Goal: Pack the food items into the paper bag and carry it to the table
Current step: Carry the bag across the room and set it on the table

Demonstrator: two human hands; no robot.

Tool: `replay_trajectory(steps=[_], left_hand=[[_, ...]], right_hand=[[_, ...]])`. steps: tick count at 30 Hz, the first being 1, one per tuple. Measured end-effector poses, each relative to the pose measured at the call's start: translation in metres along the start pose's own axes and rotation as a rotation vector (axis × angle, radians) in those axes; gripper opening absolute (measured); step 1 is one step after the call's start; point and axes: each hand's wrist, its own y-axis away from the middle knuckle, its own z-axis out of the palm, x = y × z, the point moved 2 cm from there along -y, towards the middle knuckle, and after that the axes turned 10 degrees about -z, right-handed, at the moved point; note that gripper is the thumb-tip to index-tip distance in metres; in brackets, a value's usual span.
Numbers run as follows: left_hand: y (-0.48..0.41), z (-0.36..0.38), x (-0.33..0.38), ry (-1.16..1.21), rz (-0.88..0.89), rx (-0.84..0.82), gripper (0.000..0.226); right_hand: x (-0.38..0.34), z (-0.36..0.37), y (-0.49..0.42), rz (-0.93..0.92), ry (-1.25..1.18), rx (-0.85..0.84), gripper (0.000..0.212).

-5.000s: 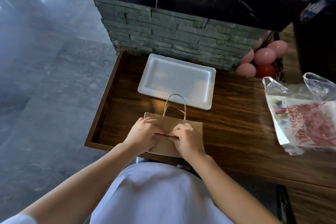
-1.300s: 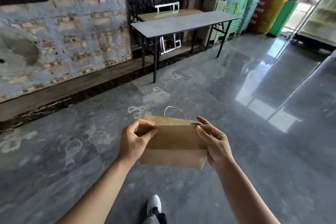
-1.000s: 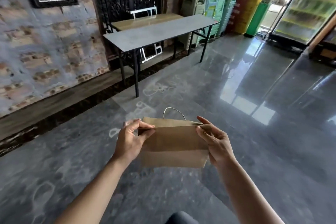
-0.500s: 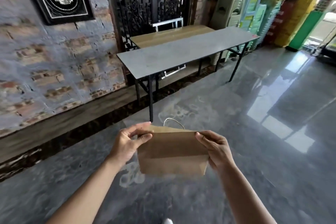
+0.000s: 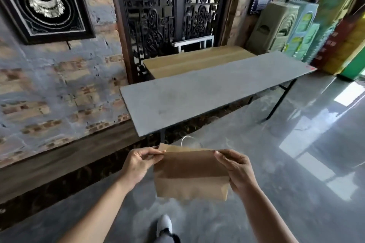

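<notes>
A brown paper bag (image 5: 190, 177) with its top folded over hangs in the air in front of me, a thin white handle loop poking up behind the fold. My left hand (image 5: 140, 162) pinches the bag's upper left corner. My right hand (image 5: 236, 169) grips its right edge, fingers over the fold and thumb lower down. The bag's contents are hidden. A long grey table (image 5: 207, 92) stands just beyond the bag, its near corner a little above my hands.
A wooden-topped table (image 5: 195, 60) stands behind the grey one, against a dark carved screen (image 5: 171, 16). A brick wall with a framed picture (image 5: 44, 4) is at left. Stacked coloured panels (image 5: 296, 25) lean at right. Glossy floor (image 5: 296, 163) spreads to the right; my shoe (image 5: 164, 225) shows below.
I have walked from the wooden counter across the floor with the bag held in both hands. Over the last second the grey table has come much closer and fills the middle of the view.
</notes>
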Motion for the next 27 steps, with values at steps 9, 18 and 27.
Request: replay_trajectory(steps=[9,18,27], left_hand=[[-0.236,0.024,0.052,-0.009,-0.005,0.066,0.013],[-0.397,0.031,0.061,-0.140,0.005,0.335,0.014],[-0.487,0.058,0.067,-0.281,-0.086,0.547,0.018]], right_hand=[[-0.005,0.006,-0.248,0.028,-0.015,-0.009,0.011],[0.042,0.026,-0.485,0.149,-0.070,-0.269,0.013],[0.053,0.027,-0.632,0.196,0.079,-0.507,0.029]])
